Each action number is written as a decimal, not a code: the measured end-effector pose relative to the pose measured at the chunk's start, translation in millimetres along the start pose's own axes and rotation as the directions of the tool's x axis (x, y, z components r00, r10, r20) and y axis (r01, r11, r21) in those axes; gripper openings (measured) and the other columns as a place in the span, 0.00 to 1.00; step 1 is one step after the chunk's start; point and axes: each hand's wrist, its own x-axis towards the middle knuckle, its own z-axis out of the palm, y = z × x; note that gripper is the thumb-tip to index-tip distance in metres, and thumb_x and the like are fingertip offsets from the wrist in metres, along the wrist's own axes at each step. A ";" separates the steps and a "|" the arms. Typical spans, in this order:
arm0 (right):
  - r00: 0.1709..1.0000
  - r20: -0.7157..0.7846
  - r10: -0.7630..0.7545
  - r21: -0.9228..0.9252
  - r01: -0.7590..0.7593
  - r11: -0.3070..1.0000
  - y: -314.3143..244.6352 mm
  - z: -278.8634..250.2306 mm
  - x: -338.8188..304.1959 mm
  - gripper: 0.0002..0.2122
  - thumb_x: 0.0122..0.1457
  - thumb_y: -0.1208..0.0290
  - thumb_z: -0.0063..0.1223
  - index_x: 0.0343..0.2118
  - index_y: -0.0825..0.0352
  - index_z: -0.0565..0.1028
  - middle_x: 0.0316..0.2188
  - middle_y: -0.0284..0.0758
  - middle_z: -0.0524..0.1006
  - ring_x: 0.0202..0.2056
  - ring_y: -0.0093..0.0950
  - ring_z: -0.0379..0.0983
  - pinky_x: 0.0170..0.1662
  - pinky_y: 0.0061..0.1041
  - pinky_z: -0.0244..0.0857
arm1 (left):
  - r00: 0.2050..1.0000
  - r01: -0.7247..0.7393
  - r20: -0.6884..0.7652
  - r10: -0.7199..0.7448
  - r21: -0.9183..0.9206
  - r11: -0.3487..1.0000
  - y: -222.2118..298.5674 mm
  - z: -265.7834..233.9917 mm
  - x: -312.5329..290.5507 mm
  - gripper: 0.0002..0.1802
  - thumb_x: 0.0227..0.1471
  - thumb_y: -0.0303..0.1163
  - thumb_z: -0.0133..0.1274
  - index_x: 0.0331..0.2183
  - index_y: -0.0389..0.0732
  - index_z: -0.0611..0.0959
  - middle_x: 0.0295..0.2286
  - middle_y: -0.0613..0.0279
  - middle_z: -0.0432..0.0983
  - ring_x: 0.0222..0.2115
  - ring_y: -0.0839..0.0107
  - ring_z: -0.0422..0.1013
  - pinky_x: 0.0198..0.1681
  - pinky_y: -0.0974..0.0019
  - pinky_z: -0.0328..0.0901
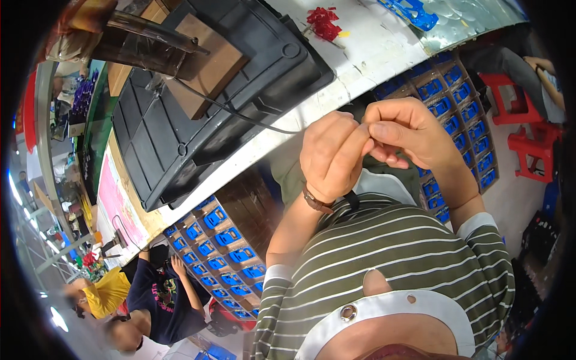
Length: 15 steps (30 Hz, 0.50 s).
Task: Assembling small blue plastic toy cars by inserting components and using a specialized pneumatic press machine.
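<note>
My left hand (335,153) and my right hand (414,133) meet fingertip to fingertip in front of my striped shirt, close to the table edge. Both are closed in a pinch. Whatever lies between the fingertips, if anything, is too small or hidden to make out. A brown strap (316,200) circles my left wrist. Just beyond the hands runs the white tabletop (375,75). A large black plastic crate (180,150), upside down or lidded, lies on it to the left of my hands.
A wooden block (204,66) and a trailing cable sit on the crate. Red small parts (324,23) and a blue plastic piece (414,13) lie farther back. Partitioned boxes of blue toy cars (231,258) stand on both sides. Red stools (513,99) and other people are nearby.
</note>
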 end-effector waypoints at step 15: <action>0.911 -0.181 -0.371 -0.215 0.332 0.919 29.2 5.0 -9.7 0.06 0.56 0.75 0.52 0.25 0.70 0.71 0.18 0.28 0.69 0.16 0.10 0.59 0.17 0.10 0.51 | 0.927 0.374 0.093 -0.362 -0.190 0.908 22.6 -9.6 -8.0 0.14 0.40 0.17 0.57 0.34 0.34 0.79 0.31 0.52 0.75 0.29 0.64 0.73 0.30 0.70 0.68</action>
